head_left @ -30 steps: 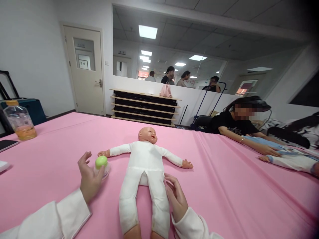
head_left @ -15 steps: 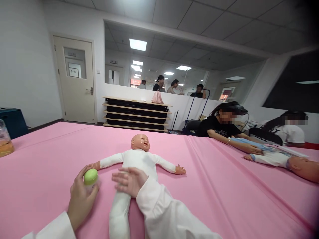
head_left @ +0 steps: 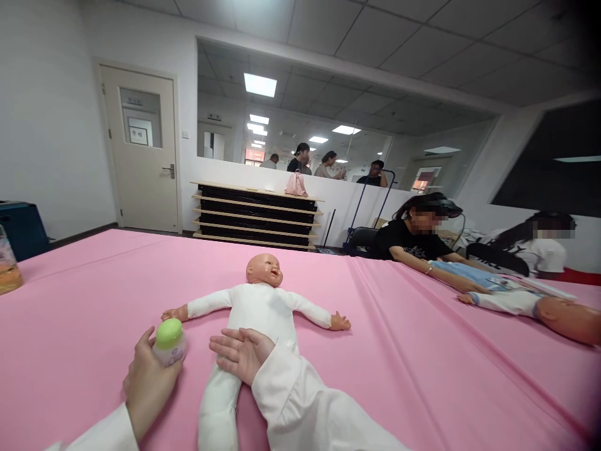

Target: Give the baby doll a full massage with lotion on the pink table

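A baby doll (head_left: 260,307) with a white cloth body lies on its back on the pink-covered table (head_left: 375,376), arms spread and head away from me. Beside the doll's hand on the left, my left hand (head_left: 150,379) is wrapped round a small jar (head_left: 169,343) with a green lid and a pale, printed body. The lid is on. My right hand (head_left: 241,354) is over the doll's lower belly and upper leg, palm turned up and fingers stretched out, holding nothing. Whether it touches the doll I cannot tell. My right sleeve hides the doll's other leg.
Across the table to the right, a person in black (head_left: 408,235) handles blue cloth (head_left: 469,275) on a second doll (head_left: 563,316). A bottle (head_left: 8,269) with orange contents stands at the far left edge. Folds run along the table cover on the right.
My left hand and the jar have tilted, showing more of the jar's side. My right hand has lowered slightly, its palm turning upward. The doll's visible leg has shifted a little left.
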### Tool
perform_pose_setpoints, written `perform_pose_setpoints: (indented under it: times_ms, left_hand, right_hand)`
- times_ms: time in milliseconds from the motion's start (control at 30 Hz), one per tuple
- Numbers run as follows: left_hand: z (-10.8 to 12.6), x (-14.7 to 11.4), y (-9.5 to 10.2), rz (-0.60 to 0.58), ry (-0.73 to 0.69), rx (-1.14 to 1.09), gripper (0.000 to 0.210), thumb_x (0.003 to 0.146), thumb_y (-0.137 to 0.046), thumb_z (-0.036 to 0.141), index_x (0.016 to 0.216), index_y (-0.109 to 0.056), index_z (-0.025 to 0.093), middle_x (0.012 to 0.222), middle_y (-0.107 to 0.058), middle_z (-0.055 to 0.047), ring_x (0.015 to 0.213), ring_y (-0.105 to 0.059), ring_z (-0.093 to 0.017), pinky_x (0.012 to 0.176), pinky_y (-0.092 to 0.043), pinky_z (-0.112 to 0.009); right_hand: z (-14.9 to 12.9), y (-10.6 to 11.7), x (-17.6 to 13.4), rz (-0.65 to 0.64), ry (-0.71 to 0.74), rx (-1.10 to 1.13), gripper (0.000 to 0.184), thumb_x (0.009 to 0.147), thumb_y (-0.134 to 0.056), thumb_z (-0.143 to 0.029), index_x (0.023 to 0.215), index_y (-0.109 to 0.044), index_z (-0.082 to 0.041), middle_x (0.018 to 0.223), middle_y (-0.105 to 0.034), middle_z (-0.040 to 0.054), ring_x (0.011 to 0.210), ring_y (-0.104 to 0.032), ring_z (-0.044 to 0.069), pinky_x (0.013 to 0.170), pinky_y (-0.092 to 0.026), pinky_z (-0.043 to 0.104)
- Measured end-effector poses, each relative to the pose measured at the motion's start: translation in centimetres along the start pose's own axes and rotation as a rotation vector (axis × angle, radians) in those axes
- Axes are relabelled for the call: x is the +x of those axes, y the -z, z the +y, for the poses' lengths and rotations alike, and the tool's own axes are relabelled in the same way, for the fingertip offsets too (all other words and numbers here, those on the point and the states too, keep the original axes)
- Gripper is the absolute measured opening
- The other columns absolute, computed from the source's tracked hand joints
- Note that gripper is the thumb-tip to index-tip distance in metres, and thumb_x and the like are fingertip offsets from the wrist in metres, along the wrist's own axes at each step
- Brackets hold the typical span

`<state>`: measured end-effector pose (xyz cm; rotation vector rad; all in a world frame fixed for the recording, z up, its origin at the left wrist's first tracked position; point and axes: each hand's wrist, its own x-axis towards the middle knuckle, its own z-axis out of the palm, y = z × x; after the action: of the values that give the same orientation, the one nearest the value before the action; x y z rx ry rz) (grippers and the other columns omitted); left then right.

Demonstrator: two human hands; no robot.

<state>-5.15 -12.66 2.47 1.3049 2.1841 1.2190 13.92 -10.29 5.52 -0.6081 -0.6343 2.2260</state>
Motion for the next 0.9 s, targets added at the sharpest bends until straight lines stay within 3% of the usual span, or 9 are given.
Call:
perform_pose_setpoints:
  times_ms: [167, 333, 433, 600, 733, 800, 900]
  left_hand:
    - [-0.3, 0.2, -0.1, -0.106, 0.072, 0.032, 0.073, 0.067, -0.057, 0.041, 0.129, -0.025, 0.023, 0.112, -0.057, -0.01, 0.094, -0.059, -0.033, 0.078, -0.044, -0.042]
    - [-1.5, 0.0, -1.2, -0.129, -0.047, -0.267, 0.078, 0.064, -0.062, 0.047, 0.127, -0.024, 0.022, 0.111, -0.056, -0.009, 0.092, -0.06, -0.026, 0.076, -0.046, -0.039]
    - [-1.3, -0.7, -1.3, -0.076, -0.143, -0.334, 0.072, 0.063, -0.061, 0.053, 0.12, -0.032, 0.021, 0.113, -0.053, -0.009, 0.1, -0.055, -0.026, 0.082, -0.044, -0.042]
    - [-0.5, -2.0, -0.4, 0.12, -0.427, -0.255, 0.047, 0.074, -0.051, 0.052, 0.109, -0.045, 0.021, 0.107, -0.05, -0.009, 0.104, -0.048, -0.029, 0.087, -0.039, -0.047]
    - [-0.1, -2.5, 0.7, 0.297, -0.857, -0.225, 0.03, 0.083, -0.046, 0.03, 0.112, -0.047, 0.023, 0.107, -0.05, -0.009, 0.101, -0.046, -0.025, 0.081, -0.039, -0.04]
    - [0.1, -2.6, 1.1, 0.312, -1.031, -0.184, 0.028, 0.084, -0.044, 0.02, 0.111, -0.049, 0.024, 0.105, -0.05, -0.008, 0.097, -0.046, -0.022, 0.077, -0.039, -0.036]
    - [0.5, -2.9, 1.4, 0.22, -1.184, -0.166, 0.032, 0.084, -0.043, 0.013, 0.113, -0.048, 0.024, 0.107, -0.05, -0.008, 0.095, -0.048, -0.02, 0.075, -0.04, -0.033]
  right_hand:
    - [0.1, 0.1, -0.1, -0.007, 0.009, 0.013, 0.037, 0.062, -0.06, -0.029, 0.091, -0.054, -0.007, 0.109, -0.059, 0.0177, 0.103, -0.056, 0.024, 0.087, -0.036, 0.034]
    - [-0.1, -0.2, -0.3, 0.007, 0.009, 0.037, 0.042, 0.059, -0.063, -0.031, 0.092, -0.053, -0.007, 0.112, -0.055, 0.02, 0.106, -0.054, 0.026, 0.089, -0.036, 0.035]
    - [-0.2, -0.5, -0.4, 0.026, 0.001, 0.052, 0.045, 0.059, -0.063, -0.034, 0.093, -0.051, -0.007, 0.112, -0.055, 0.0196, 0.105, -0.055, 0.027, 0.09, -0.036, 0.036]
    - [-0.4, -0.7, -0.6, 0.052, 0.006, 0.099, 0.046, 0.07, -0.056, -0.04, 0.099, -0.05, -0.005, 0.113, -0.053, 0.019, 0.11, -0.051, 0.024, 0.088, -0.037, 0.037]
    - [-0.4, -0.3, -0.3, 0.029, 0.006, 0.129, 0.052, 0.079, -0.042, -0.052, 0.1, -0.051, -0.006, 0.098, -0.059, 0.0136, 0.095, -0.057, 0.022, 0.083, -0.037, 0.038]
    - [-0.5, -0.1, -0.1, 0.008, 0.008, 0.128, 0.054, 0.081, -0.034, -0.056, 0.098, -0.052, -0.007, 0.089, -0.061, 0.0101, 0.084, -0.059, 0.02, 0.081, -0.037, 0.037]
    - [-0.5, -0.2, -0.1, -0.031, 0.003, 0.086, 0.054, 0.082, -0.032, -0.057, 0.099, -0.052, -0.009, 0.09, -0.061, 0.0106, 0.085, -0.058, 0.021, 0.081, -0.036, 0.037]
